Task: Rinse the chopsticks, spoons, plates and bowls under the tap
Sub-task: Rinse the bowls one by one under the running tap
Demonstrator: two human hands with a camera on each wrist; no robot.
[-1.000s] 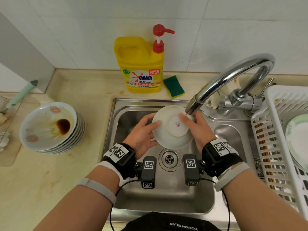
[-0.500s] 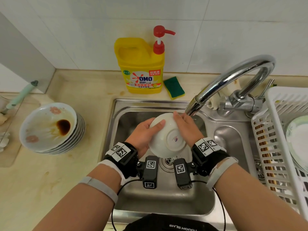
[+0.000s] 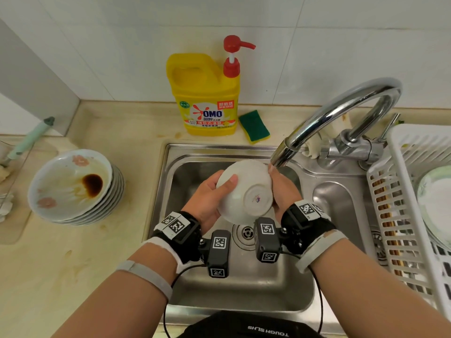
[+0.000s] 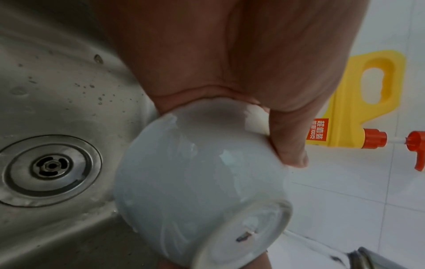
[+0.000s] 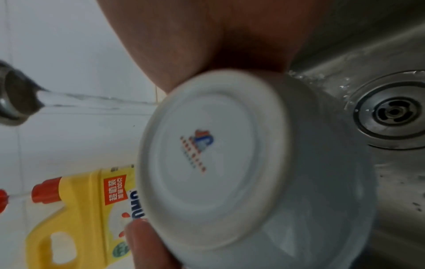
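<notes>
A small white bowl (image 3: pixel 244 191) is held over the sink (image 3: pixel 288 284), its footed base turned toward me and its mouth facing the back wall. My left hand (image 3: pixel 210 196) grips its left side, thumb lying on the outer wall (image 4: pixel 287 145). My right hand (image 3: pixel 283 189) holds the right side; its fingers are hidden behind the bowl. Water runs from the tap (image 3: pixel 283 154) past the bowl's far rim (image 5: pixel 92 101). The base (image 5: pixel 207 154) carries a small printed mark. Dirty bowls (image 3: pixel 73 186) are stacked on the counter at left, the top one stained brown.
A yellow detergent bottle (image 3: pixel 207 98) and a green sponge (image 3: pixel 253 126) stand behind the sink. A white drying rack (image 3: pixel 410 215) at right holds plates (image 3: pixel 436 203) and chopsticks (image 3: pixel 388 215). The drain (image 3: pixel 247 232) lies under the bowl.
Both hands have tipped the bowl, turning its mouth away and down; it has shifted left and nearer to me, with more of its outer wall showing.
</notes>
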